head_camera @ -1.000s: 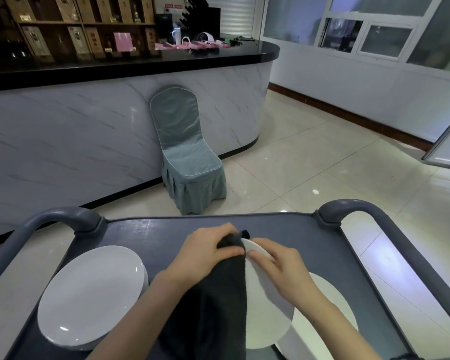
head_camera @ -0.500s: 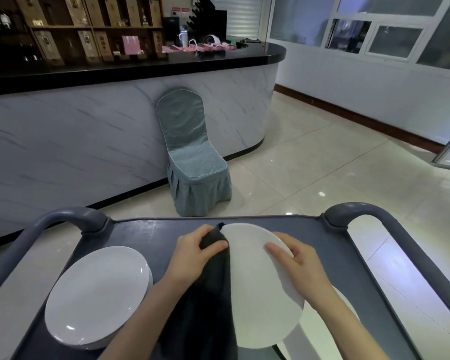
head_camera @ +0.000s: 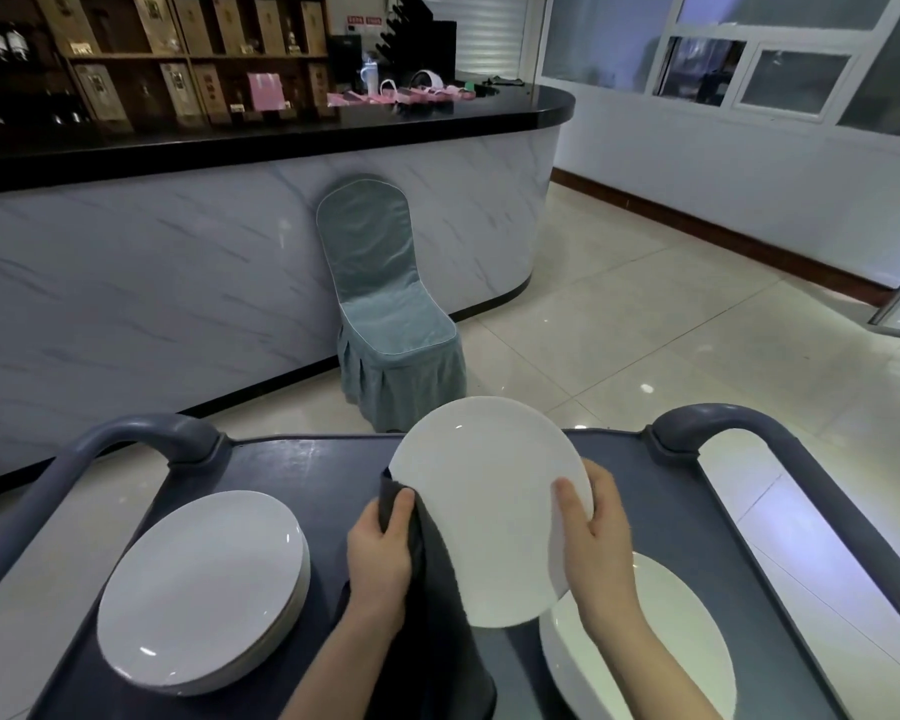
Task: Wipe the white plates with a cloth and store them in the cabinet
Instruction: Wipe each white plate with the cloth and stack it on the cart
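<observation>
A white plate (head_camera: 481, 506) is held tilted up above the dark cart top (head_camera: 292, 475). My right hand (head_camera: 596, 537) grips its right rim, thumb on the face. My left hand (head_camera: 380, 556) holds a dark grey cloth (head_camera: 437, 615) against the plate's left rim; the cloth hangs down below it. A stack of white plates (head_camera: 198, 589) lies at the cart's left. Another white plate (head_camera: 671, 646) lies at the right, partly under my right forearm.
The cart has grey curved handles at the left (head_camera: 141, 439) and right (head_camera: 718, 423). Beyond it stand a chair in a teal cover (head_camera: 385, 330) and a marble-fronted counter (head_camera: 152, 283) with a black top. Tiled floor (head_camera: 671, 345) opens to the right.
The plate has turned from nearly edge-on to facing me and risen. My left hand with the cloth slid from the plate's top to its left rim; my right hand shifted down the right rim.
</observation>
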A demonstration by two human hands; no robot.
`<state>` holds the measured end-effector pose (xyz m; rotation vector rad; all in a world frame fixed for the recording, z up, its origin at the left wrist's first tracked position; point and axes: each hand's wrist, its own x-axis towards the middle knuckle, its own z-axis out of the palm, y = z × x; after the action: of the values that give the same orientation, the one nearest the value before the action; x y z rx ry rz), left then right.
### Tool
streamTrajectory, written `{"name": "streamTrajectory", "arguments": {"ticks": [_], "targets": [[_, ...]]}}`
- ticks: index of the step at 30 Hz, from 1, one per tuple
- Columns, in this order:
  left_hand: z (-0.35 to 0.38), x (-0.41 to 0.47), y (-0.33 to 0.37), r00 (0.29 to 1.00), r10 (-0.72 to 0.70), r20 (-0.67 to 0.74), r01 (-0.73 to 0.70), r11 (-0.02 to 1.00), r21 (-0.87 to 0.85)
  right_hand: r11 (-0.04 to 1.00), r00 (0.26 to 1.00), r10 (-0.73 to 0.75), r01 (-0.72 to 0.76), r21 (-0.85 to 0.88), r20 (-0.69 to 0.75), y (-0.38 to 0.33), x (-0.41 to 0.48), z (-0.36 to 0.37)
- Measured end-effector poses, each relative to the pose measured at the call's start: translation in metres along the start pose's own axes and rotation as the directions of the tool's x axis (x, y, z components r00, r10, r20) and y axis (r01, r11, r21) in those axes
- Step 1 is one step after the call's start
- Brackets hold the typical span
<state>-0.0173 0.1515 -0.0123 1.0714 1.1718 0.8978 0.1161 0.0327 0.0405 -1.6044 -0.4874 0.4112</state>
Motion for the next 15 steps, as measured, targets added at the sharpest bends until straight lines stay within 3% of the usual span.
{"name": "streamTrajectory", "arguments": {"ticks": [4, 9, 12, 15], "targets": [[-0.010, 0.012, 0.019, 0.977, 0.195, 0.085, -0.207, 0.966, 0.155, 0.979, 0.959, -0.092, 0.136, -0.151, 0.266, -0.012, 0.022, -0.023], [-0.006, 0.022, 0.046, 0.839, 0.287, 0.462, -0.450, 0.842, 0.296, 0.885, 0.784, -0.185, 0.395, -0.247, 0.592, -0.039, 0.039, -0.030], [-0.004, 0.025, 0.051, 0.807, 0.270, 0.525, -0.466, 0.837, 0.287, 0.874, 0.796, -0.219, 0.418, -0.250, 0.565, -0.038, 0.036, -0.028], [-0.003, 0.021, 0.039, 0.873, 0.251, 0.418, -0.382, 0.885, 0.267, 0.914, 0.867, -0.226, 0.346, -0.210, 0.444, -0.035, 0.035, -0.029]]}}
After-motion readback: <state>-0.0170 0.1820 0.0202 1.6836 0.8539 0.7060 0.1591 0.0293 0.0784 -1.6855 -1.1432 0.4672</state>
